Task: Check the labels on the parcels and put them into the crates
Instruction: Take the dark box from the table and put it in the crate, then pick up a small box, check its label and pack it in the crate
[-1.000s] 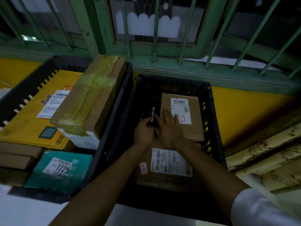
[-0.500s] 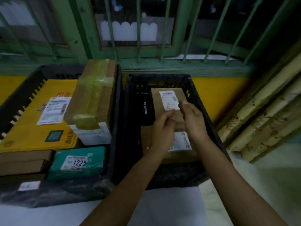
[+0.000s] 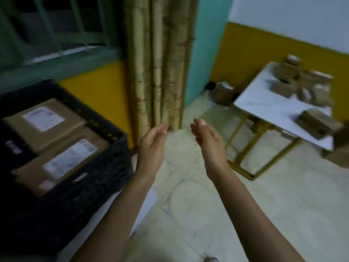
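Crate left of poles — two parcels inside; table right of poles — more parcels on it.

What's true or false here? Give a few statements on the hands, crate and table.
1. The left hand and right hand hold nothing. True.
2. The black crate holds at least two labelled parcels: far parcel, near parcel. True.
3. The white table has nothing on it. False: several brown boxes sit on it.
4. The bamboo poles lie flat on the floor. False: they stand upright in the corner.
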